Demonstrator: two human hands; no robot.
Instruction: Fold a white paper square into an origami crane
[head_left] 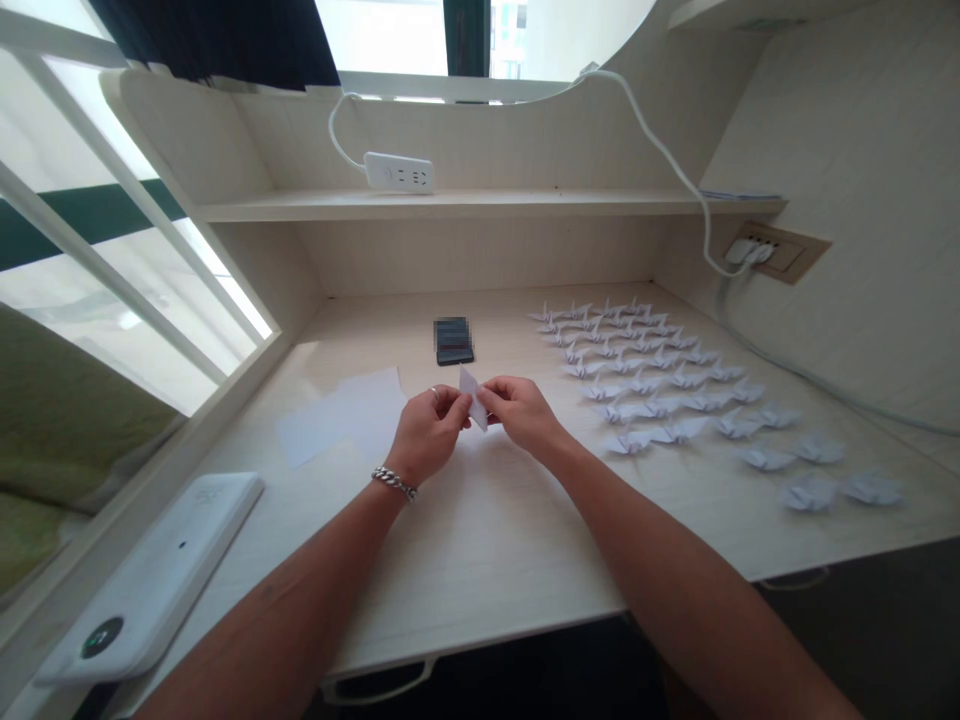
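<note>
A small piece of folded white paper (pixel 471 392) is held up on edge between my two hands, above the middle of the desk. My left hand (pixel 429 425), with a ring and a chain bracelet, pinches its left side between thumb and fingers. On the other side my right hand (pixel 519 408) is closed on the same paper with thumb and forefinger. Several folded white paper cranes (pixel 660 358) stand in rows to the right of my hands. Flat white paper sheets (pixel 345 410) lie left of my left hand.
A dark phone-like object (pixel 454 341) lies just beyond my hands. At the left edge sits a long white device (pixel 161 570). A power strip (pixel 399 173) rests on the shelf (pixel 480 207), and a white cable (pixel 667 160) runs to the wall socket (pixel 780 250).
</note>
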